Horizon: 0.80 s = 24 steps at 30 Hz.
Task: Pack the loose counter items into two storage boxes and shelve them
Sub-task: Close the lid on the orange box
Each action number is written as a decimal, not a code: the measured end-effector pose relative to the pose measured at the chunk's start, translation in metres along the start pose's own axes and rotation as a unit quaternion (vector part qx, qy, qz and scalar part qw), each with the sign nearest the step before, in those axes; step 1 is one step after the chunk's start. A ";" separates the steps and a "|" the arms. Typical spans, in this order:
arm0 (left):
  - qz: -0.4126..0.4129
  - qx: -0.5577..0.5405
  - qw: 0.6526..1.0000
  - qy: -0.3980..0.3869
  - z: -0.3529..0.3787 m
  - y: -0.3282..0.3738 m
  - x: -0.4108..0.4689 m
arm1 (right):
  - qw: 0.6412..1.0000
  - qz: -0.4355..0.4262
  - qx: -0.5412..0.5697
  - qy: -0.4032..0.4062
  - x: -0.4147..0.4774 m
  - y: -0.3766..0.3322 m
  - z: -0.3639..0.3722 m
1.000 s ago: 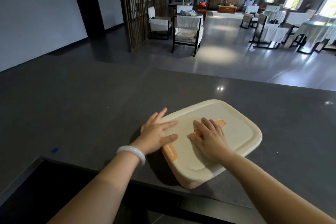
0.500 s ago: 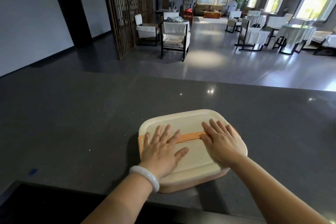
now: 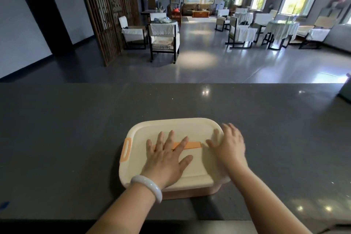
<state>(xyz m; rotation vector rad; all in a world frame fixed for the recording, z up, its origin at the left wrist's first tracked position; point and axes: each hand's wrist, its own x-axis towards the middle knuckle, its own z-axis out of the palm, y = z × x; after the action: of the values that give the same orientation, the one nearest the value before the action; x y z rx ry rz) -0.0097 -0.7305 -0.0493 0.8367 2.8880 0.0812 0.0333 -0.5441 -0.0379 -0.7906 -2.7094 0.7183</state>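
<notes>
Dark grey stone counter (image 3: 76, 129), polished, with ceiling lights reflected in it. Storage box (image 3: 190, 192) sits on it near the front edge, directly before the person, with the cream lid (image 3: 171, 125) on and the peach base showing under the near rim. Left hand (image 3: 167, 159): palm down, fingers spread flat on the lid's middle, lying across the orange handle strip (image 3: 191, 145). Right hand (image 3: 229, 146): motion-blurred, fingers straight and spread over the lid's right rim; pressing or merely touching, cannot tell. Judgement: the step is seating the lid. Best done by pressing round the rim, corner by corner, since the centre would likely only flex. Check that the orange side latch (image 3: 126, 149) on the left is home; any right-hand latch is hidden. Lift by both ends afterwards. Around: white bangle (image 3: 150, 184) on the left wrist; dark object (image 3: 345, 91) at the counter's far right, well apart from the box. Beyond are a lattice screen (image 3: 110, 11) and covered chairs (image 3: 163, 42). No shelf or second box in view.
</notes>
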 end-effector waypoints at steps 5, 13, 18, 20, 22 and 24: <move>0.005 0.009 1.000 0.009 0.004 0.000 0.002 | 0.939 0.209 0.246 -0.116 0.008 0.029 -0.007; 0.007 0.012 1.000 0.004 0.005 -0.001 0.001 | 0.914 0.172 0.360 -0.067 -0.004 0.027 0.000; 0.011 0.010 1.000 0.002 0.004 -0.001 0.001 | 0.923 0.145 0.349 -0.073 -0.007 0.027 -0.004; 0.012 0.010 1.000 -0.001 0.003 -0.001 0.001 | 0.929 0.130 0.339 -0.071 -0.009 0.026 -0.005; 0.012 0.010 1.000 -0.005 0.004 -0.001 0.000 | 0.936 0.115 0.326 -0.067 -0.010 0.026 -0.005; 0.013 0.008 1.000 -0.006 0.003 -0.001 -0.001 | 0.944 0.105 0.307 -0.061 -0.010 0.025 -0.005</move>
<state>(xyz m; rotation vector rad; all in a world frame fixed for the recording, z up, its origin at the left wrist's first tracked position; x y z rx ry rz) -0.0094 -0.7319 -0.0523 0.8745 2.8700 0.0544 0.0544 -0.5291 -0.0476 -0.8853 -2.2815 1.5993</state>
